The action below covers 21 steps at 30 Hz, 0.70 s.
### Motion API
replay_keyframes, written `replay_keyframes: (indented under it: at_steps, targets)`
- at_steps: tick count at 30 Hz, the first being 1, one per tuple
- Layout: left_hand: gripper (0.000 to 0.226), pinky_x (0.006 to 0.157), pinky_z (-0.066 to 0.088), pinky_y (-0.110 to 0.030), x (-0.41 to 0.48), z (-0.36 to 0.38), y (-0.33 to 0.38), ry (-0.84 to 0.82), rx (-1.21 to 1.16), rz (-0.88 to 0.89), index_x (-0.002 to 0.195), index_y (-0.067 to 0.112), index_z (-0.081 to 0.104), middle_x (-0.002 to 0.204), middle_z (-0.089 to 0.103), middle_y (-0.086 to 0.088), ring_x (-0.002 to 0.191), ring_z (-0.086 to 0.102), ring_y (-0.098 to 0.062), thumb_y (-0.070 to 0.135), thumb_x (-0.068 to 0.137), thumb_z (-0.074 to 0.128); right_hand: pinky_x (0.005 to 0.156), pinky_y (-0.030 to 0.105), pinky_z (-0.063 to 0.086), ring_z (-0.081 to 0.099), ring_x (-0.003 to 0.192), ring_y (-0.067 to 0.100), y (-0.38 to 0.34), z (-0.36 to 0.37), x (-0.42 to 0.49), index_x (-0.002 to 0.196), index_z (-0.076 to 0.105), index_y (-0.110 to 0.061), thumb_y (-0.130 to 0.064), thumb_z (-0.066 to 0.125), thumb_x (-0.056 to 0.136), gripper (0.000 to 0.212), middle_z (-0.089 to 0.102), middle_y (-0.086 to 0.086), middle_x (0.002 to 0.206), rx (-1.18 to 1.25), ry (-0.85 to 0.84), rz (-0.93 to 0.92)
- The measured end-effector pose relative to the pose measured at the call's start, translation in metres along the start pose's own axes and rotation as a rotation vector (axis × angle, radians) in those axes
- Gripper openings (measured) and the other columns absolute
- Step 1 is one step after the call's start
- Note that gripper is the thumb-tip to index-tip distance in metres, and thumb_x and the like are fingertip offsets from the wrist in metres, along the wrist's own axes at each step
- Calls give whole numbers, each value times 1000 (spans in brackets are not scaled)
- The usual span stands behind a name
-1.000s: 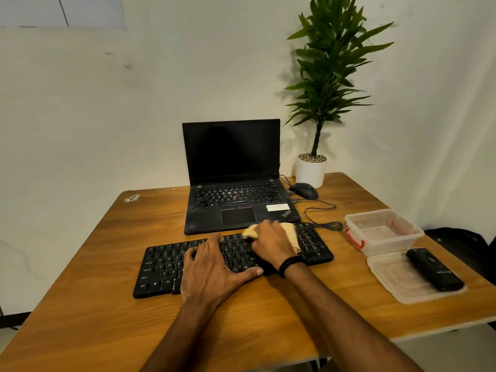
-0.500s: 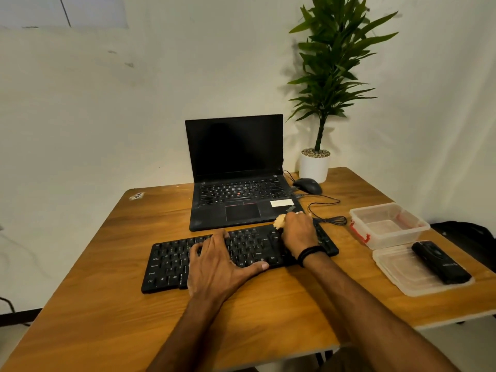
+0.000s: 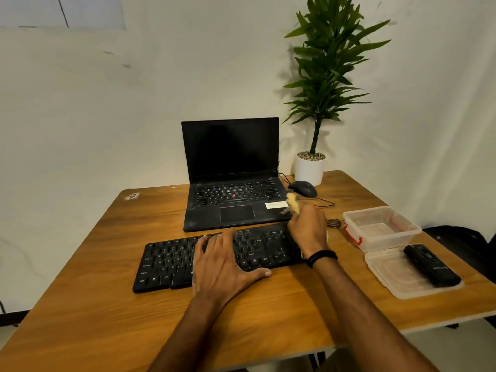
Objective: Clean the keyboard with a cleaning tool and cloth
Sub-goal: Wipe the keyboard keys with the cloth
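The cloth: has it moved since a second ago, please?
Yes. The cloth went from the keyboard's right keys to beyond its far edge, bunched in the right hand beside the laptop's corner.

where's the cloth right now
In the head view the cloth is gripped in the right hand, over the right end of the keyboard, beside the laptop front right corner and near the mouse.

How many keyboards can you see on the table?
2. One is the separate black keyboard at the front, under the left hand. The other is built into the laptop behind it.
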<state>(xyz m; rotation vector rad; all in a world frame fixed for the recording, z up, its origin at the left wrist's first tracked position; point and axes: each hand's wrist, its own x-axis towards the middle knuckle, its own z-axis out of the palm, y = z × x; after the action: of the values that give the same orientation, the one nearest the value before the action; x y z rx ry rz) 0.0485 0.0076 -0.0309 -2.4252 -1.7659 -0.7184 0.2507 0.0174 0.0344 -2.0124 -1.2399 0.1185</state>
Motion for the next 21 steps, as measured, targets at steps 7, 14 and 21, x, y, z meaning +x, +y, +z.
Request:
replay_keyframes:
  at_steps: [7,14,21]
  targets:
    - [140,126,15,-45,11,11,1,-109,57,6,159,22,23,153,46,3,143,40,-14,113,52,16,110,32,38,49,128,23,-1,36,-45,136,58,-13,-9,54,94,42,55,4,142,-138,-385,-246]
    - [132,126,16,-44,14,13,-1,-177,198,71,158,24,33,161,34,4,148,29,-17,109,60,7,117,37,30,48,130,24,-11,42,-42,136,55,-9,-5,51,92,44,54,9,141,-195,-354,-277]
    - [136,124,16,-42,14,11,0,-167,166,43,157,27,33,159,35,6,146,30,-16,106,54,-8,117,37,30,43,134,25,-6,37,-56,140,50,-8,-6,49,94,47,47,10,147,-206,-372,-293]
